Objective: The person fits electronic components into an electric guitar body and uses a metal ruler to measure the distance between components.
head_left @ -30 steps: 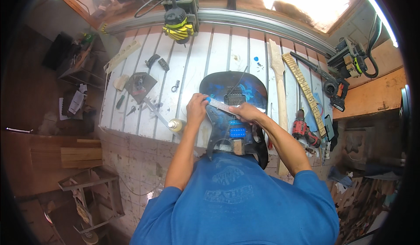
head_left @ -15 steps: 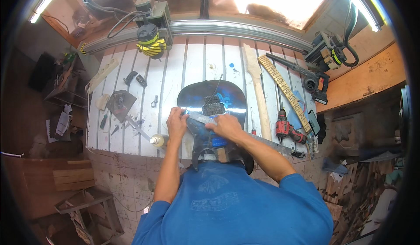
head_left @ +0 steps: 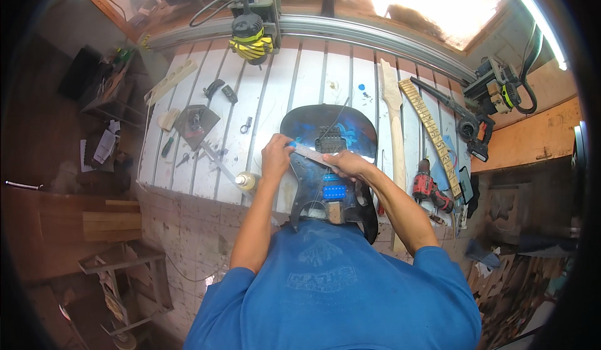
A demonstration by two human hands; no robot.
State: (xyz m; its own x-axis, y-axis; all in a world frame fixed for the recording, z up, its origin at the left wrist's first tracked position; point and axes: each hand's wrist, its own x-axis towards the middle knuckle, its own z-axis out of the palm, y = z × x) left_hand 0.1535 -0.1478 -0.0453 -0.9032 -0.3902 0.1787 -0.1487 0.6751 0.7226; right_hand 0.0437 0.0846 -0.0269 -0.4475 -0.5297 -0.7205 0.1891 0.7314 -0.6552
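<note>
A dark electric guitar body [head_left: 300, 123] with blue patches lies on the bench in front of me, its metal bridge [head_left: 330, 145] and blue pickups [head_left: 334, 192] facing up. Slantwise over it runs a flat grey strip [head_left: 314, 155] that looks like a steel ruler. My left hand [head_left: 275, 156] is closed at the strip's left end, by the guitar's left edge; a small blue bit shows at the fingertips. My right hand [head_left: 349, 164] grips the strip further right, over the body just below the bridge. What lies under both hands is hidden.
Left of the guitar are a bottle [head_left: 245, 180], a scraper-like plate [head_left: 197, 125] and small tools. To the right lie a wooden neck [head_left: 392, 109], a slotted fretboard [head_left: 432, 128], a red drill [head_left: 426, 184] and a blower [head_left: 469, 128]. A machine head [head_left: 251, 34] hangs over the far edge.
The view has shifted, so the bench appears further right. My right hand has turned and come off the bridge's lower edge, baring the blue pickups. Both hands still hold the strip, now differently angled.
</note>
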